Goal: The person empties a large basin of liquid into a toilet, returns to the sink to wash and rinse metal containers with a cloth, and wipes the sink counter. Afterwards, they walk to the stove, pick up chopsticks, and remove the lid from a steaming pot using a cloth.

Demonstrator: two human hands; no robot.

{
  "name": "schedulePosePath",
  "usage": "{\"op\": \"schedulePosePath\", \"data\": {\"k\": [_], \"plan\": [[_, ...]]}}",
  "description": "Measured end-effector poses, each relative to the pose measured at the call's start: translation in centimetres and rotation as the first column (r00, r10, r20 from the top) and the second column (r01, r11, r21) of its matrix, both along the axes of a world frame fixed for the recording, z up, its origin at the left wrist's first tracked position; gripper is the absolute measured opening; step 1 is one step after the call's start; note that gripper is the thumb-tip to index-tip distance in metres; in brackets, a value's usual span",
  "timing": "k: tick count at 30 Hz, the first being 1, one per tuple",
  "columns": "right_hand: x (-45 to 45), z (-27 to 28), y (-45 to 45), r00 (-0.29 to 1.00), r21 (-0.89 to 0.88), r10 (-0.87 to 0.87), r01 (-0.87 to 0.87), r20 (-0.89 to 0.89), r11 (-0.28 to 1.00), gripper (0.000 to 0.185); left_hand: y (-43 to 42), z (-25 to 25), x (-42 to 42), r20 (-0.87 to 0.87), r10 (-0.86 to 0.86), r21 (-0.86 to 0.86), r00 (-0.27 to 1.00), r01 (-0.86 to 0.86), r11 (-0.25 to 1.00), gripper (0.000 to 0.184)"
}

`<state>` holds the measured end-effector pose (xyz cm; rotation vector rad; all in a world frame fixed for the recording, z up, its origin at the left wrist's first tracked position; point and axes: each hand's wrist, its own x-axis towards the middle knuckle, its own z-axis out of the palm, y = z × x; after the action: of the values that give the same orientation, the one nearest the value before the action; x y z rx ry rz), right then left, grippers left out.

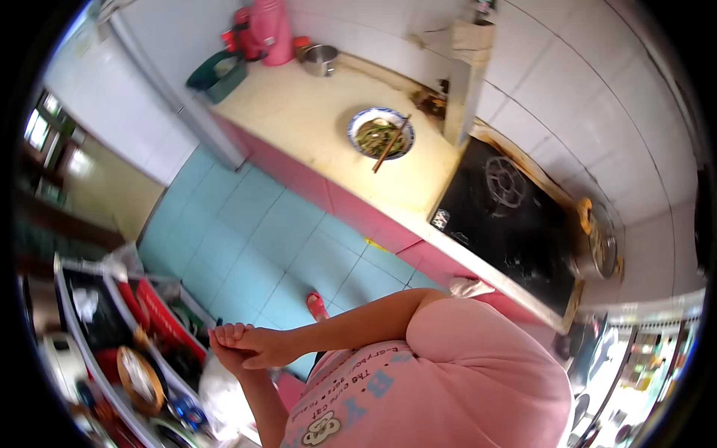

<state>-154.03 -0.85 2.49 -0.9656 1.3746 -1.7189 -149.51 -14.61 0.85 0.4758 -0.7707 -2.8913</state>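
My right hand (267, 347) is closed around my left hand (230, 342) in front of my pink shirt, low in the head view. The left hand's fingers are curled, and I see no object in either hand. Nearest to them is a crowded rack (127, 358) at the lower left, holding a red box (170, 317) and a round brown-rimmed basket (140, 381). Beyond reach on the counter (299, 112), a blue-and-white bowl (361, 153) contains cooked greens (371, 140). A pair of chopsticks (390, 148) lies across it.
A black gas stove (478, 216) joins the counter, with a metal pot (597, 250) at its far end. Along the wall stand a green basin (216, 86), a pink thermos flask (271, 33) and a steel cup (320, 61). Blue floor tiles (280, 224) separate me from the counter.
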Motion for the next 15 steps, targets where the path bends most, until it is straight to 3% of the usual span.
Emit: {"op": "schedulePosePath", "data": {"k": [3,4,7,9,13,15], "plan": [[-7.7,-0.5,2.1,0.990,0.104,-0.114,0.122,-0.078,0.987,0.049,1.8,-0.5,-9.4,0.078,-0.134,0.041,0.988,0.131,0.991,0.041],[-9.5,-1.2,2.1,0.964,0.042,-0.240,0.247,-0.114,0.968,0.039,2.6,-0.1,-12.4,0.146,-0.163,0.020,0.976,0.162,0.987,0.040],[-13.9,0.0,4.5,0.894,-0.016,-0.436,0.437,-0.104,0.899,0.026,2.7,-1.8,-19.4,0.063,-0.392,-0.014,0.918,0.394,0.919,0.039],[-15.9,-2.2,5.5,0.844,-0.026,-0.534,0.533,-0.044,0.846,0.020,4.7,-2.8,-23.4,0.061,-0.495,0.066,0.866,0.492,0.868,0.039],[-17.4,-1.9,9.9,0.687,0.023,-0.723,0.726,-0.077,0.687,0.017,9.8,-4.0,-28.9,0.007,-0.716,0.102,0.698,0.712,0.695,0.038],[-16.5,-2.2,11.9,0.590,0.082,-0.792,0.807,-0.157,0.585,0.019,13.1,-3.9,-29.1,0.029,-0.811,0.204,0.584,0.791,0.577,0.038]]}}
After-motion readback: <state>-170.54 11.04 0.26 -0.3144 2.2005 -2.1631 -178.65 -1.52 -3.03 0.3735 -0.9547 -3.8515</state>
